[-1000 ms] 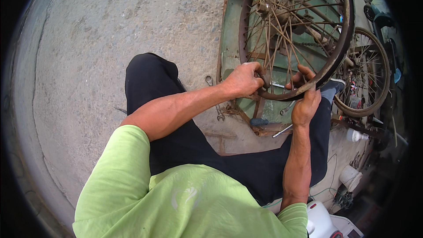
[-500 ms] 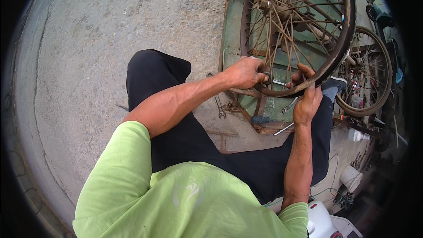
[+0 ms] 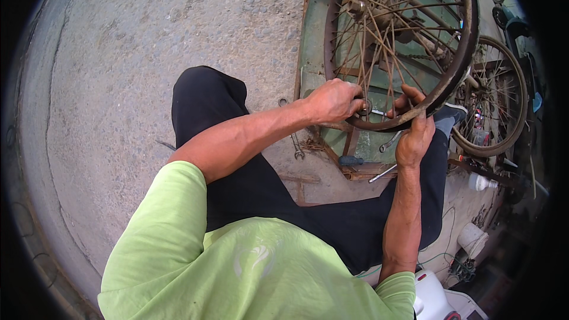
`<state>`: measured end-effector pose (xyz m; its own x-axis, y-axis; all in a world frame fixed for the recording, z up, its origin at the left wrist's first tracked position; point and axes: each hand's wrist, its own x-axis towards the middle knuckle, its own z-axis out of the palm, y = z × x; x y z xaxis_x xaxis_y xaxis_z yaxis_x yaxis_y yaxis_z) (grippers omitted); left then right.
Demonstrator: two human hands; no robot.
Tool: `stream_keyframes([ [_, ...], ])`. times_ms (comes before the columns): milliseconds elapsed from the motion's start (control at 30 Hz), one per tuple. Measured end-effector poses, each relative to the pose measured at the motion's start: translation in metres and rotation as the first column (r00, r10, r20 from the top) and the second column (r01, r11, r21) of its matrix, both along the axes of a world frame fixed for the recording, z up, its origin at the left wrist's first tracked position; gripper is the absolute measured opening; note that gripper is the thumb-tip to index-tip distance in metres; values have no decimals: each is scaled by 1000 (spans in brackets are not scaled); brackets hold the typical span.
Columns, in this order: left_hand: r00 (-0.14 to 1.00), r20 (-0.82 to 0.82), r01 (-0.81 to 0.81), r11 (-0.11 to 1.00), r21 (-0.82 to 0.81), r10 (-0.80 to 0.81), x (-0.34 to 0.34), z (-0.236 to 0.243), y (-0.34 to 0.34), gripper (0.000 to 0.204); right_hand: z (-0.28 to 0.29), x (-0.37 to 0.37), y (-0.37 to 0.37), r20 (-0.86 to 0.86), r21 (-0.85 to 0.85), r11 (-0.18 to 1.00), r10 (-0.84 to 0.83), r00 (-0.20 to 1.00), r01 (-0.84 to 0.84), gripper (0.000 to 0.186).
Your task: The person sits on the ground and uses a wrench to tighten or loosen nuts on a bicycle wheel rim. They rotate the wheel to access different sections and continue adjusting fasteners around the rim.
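A rusty spoked wheel [image 3: 472, 35] stands upright before me, its lower rim between my hands. My left hand [image 3: 336, 102] is closed at the rim's lower left, thumb and fingertips pinching a small round metal tool [image 3: 366, 107]. A short silver piece [image 3: 377, 112] sticks out from it toward the right; how they join is too small to tell. My right hand [image 3: 414, 139] grips the rim's lower right, the palm outside and the fingers reaching through among the spokes [image 3: 391, 62]. The hub [image 3: 379, 19] sits higher up.
Behind the wheel is a green metal panel [image 3: 314, 53]. Near its lower edge lie a screwdriver [image 3: 351, 160], a ring spanner [image 3: 389, 141] and a silver rod [image 3: 383, 173]. Another spanner [image 3: 298, 148] rests on the concrete. A second wheel [image 3: 521, 92] stands at right.
My left hand has shifted slightly to the right with the round tool, and the silver piece has moved with it. My right hand stays in place on the rim.
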<state>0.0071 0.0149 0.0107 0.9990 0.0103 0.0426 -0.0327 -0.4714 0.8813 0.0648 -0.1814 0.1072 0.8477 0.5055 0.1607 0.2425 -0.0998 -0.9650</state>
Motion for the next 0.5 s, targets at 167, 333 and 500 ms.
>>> stream_keyframes([
  [167,1000,1,11,1000,16,-11,-4,5,-1,34,1,-1,1,19,-5,1000,-1,1000,2,61],
  [333,997,-71,8,999,37,-5,1,8,-7,44,0,-5,3,35,-9,1000,-19,999,19,62],
  [500,992,-116,-31,988,150,48,7,10,-9,56,-2,-11,6,66,-40,999,4,998,-1,65],
])
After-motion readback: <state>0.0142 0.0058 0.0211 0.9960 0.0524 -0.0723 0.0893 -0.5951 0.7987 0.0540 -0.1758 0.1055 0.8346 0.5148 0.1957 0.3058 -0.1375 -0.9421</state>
